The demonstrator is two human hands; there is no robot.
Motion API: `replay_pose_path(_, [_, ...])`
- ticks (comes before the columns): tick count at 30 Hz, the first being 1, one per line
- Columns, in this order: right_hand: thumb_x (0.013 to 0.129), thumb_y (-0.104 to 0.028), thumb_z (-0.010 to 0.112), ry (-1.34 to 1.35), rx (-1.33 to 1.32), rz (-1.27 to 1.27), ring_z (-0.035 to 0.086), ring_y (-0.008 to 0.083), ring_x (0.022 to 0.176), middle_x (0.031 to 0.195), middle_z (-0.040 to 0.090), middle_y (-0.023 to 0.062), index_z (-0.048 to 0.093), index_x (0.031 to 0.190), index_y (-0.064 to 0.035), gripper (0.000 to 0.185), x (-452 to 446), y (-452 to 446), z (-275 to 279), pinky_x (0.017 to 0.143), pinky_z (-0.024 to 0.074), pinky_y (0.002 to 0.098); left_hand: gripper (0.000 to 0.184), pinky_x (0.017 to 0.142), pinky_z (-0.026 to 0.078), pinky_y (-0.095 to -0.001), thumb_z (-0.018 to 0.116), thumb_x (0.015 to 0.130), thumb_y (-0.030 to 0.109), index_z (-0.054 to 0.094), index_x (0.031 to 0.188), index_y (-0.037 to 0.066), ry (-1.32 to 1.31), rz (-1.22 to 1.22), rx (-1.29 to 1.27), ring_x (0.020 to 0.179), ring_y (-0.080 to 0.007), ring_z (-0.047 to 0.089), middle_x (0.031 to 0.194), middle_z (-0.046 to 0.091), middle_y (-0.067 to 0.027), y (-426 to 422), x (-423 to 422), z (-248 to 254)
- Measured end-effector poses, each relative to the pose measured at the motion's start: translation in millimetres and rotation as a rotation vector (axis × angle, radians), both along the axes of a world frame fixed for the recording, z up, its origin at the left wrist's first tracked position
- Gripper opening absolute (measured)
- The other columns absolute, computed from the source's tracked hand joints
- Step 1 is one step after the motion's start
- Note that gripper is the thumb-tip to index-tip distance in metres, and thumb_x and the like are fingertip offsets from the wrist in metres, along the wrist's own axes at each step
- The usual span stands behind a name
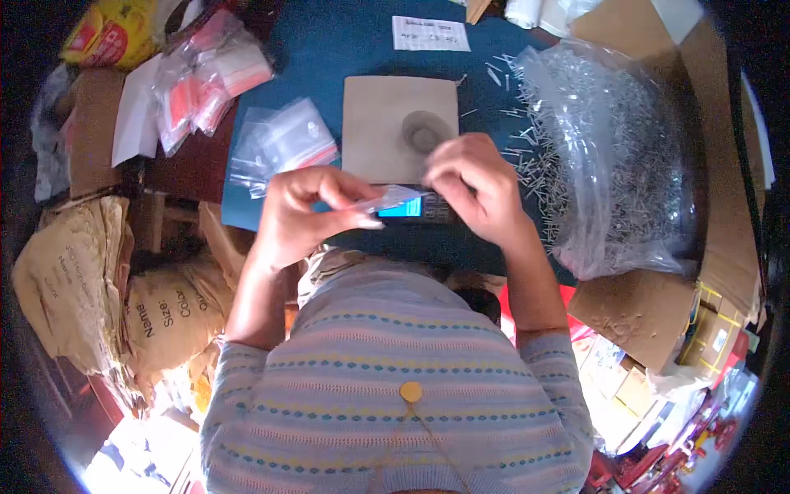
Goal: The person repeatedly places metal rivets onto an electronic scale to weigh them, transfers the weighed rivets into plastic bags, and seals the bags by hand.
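Between the thumb and fingers of my left hand (317,210) is a small clear plastic bag (393,198). The bag is over the blue lit display (401,207) of a digital scale. My right hand (477,185) is to the right of the bag, its fingers curled together and their tips blurred; what they hold, if anything, I cannot make out. Just beyond it, a small round dish (424,132) sits on the scale's square tan platform (374,123). More clear zip bags (296,136) lie in a pile to the left of the platform.
A large open plastic bag (609,156) of nails or pins fills the right side, some spilled on the dark table cover (313,49). Red-striped bag packs (210,82) lie upper left, and a handwritten label (429,34) at the back. Cardboard (634,317) stands at right.
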State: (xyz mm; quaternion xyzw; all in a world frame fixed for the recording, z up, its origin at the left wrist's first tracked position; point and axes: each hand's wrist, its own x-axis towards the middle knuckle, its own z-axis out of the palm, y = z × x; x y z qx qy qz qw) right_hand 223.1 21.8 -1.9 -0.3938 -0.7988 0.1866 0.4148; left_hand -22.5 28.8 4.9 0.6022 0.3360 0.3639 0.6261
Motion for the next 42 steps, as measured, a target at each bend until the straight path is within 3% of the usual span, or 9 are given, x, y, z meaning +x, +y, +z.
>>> replay_pose_path(6, [0.089,-0.022,0.055,-0.494,-0.005,-0.467,0.053,0.0368,0.108,0.116,0.055,0.0213,0.052,0.115,0.0032,0.037,87,40,-63,0.092,0.0416,0.0408,0.017,0.062,0.048,-0.0264,0.075,0.068,-0.003,0.06,0.066,0.003,0.366,0.092,-0.17,0.071,-0.0142,0.063,0.074,0.066,-0.0087,-9,-72,-3])
replay_pose_path(8, [0.091,-0.028,0.05,-0.544,-0.395,-0.661,0.046,0.0395,0.117,0.123,0.05,0.026,0.049,0.119,0.0059,0.045,104,43,-52,0.098,0.037,0.0424,0.012,0.06,0.047,-0.0276,0.074,0.071,0.004,0.063,0.069,-0.001,0.587,0.005,-0.207,0.064,-0.0139,0.06,0.069,0.065,-0.0084,-13,-112,-27])
replay_pose_path(13, [0.091,-0.035,0.046,-1.109,0.012,-0.873,0.038,0.0396,0.125,0.133,0.043,0.0235,0.046,0.129,-0.0093,0.046,191,66,-39,0.105,0.0287,0.0442,0.017,0.064,0.049,-0.0302,0.071,0.075,0.012,0.066,0.08,-0.003,1.04,-0.012,-0.077,0.067,-0.017,0.063,0.074,0.067,-0.0123,-21,-123,-41])
replay_pose_path(16, [0.089,-0.038,0.047,-0.831,-0.549,-0.931,0.041,0.0367,0.123,0.13,0.046,0.0208,0.05,0.125,-0.0085,0.046,213,85,10,0.105,0.029,0.045,0.017,0.066,0.051,-0.0308,0.07,0.076,0.013,0.067,0.083,-0.002,1.012,-0.005,-0.042,0.07,-0.0176,0.065,0.078,0.068,-0.0131,-15,-114,-44])
replay_pose_path(19, [0.087,-0.04,0.05,-0.905,-0.606,-0.873,0.045,0.0383,0.117,0.123,0.051,0.0227,0.054,0.119,-0.0083,0.046,226,90,1,0.102,0.0312,0.048,0.017,0.065,0.051,-0.0307,0.071,0.077,0.013,0.067,0.084,-0.001,0.901,0.099,0.051,0.07,-0.0176,0.065,0.078,0.068,-0.0124,-12,-92,-40])
replay_pose_path(22, [0.085,-0.036,0.051,-1.122,-0.143,-0.998,0.048,0.0416,0.113,0.123,0.052,0.0205,0.059,0.114,-0.0101,0.039,212,88,-29,0.096,0.0363,0.052,0.016,0.065,0.051,-0.0307,0.071,0.077,0.012,0.066,0.087,0.0,0.678,0.161,0.045,0.07,-0.018,0.065,0.077,0.068,-0.0111,-7,-83,-53])
replay_pose_path(31, [0.085,-0.044,0.048,-1.225,-0.341,-1.104,0.037,0.0342,0.126,0.137,0.04,0.0146,0.055,0.122,-0.0132,0.049,197,105,-42,0.099,0.0337,0.0516,0.016,0.086,0.048,-0.0364,0.066,0.078,0.005,0.066,0.093,0.002,0.637,0.276,0.428,0.102,-0.0286,0.061,0.1,0.065,-0.0138,12,-39,-55])
replay_pose_path(35, [0.085,-0.044,0.048,-1.281,-0.28,-1.109,0.036,0.0331,0.126,0.138,0.039,0.013,0.053,0.125,-0.0147,0.049,200,102,-53,0.098,0.0346,0.053,0.031,0.103,0.032,-0.046,0.061,0.077,0.0,0.063,0.107,0.004,0.735,0.3,0.632,0.124,-0.0343,0.043,0.119,0.057,-0.0153,22,-23,-94])
replay_pose_path(42, [0.084,-0.043,0.05,-1.203,-0.366,-1.065,0.04,0.0323,0.124,0.135,0.042,0.0122,0.051,0.125,-0.0154,0.049,199,94,-38,0.095,0.0352,0.0576,0.035,0.105,0.026,-0.0487,0.054,0.079,0.001,0.059,0.113,0.004,0.888,0.361,0.734,0.127,-0.0312,0.041,0.129,0.051,-0.0141,18,-8,-112])
